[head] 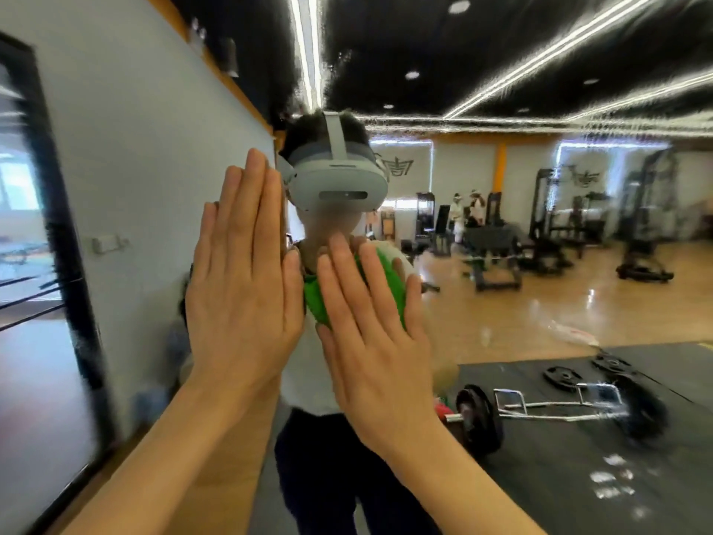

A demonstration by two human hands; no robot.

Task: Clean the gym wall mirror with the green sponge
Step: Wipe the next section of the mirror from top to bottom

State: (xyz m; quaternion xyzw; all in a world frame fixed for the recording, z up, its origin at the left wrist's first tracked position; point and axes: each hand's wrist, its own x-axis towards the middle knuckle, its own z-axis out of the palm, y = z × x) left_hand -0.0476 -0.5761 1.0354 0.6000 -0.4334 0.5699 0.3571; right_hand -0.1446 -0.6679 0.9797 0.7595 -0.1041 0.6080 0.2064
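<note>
A: Nearest the camera, how do the person's two hands sit?

B: Both are raised flat against the large wall mirror (501, 322). The left hand (243, 287) has straight fingers held close together, palm on the glass, holding nothing. The right hand (370, 326) has straight fingers slightly spread, pressing the soft green sponge (380, 281) against the glass; the sponge shows between and above those fingers.

A: Where are the edges, and what room is there?

B: The two hands are just beside each other, almost touching at the thumbs. Left of the left hand lies the mirror's left edge, then a pale blue-grey wall (135, 148) and one black-framed doorway (46, 225). Right of the right hand, the glass runs wide and unobstructed.

A: And the count, farther off?

B: In the reflection: one black barbell (551, 411) on a dark mat, two loose black weight plates (563, 376), several black machines, and two distant figures (467, 214).
</note>
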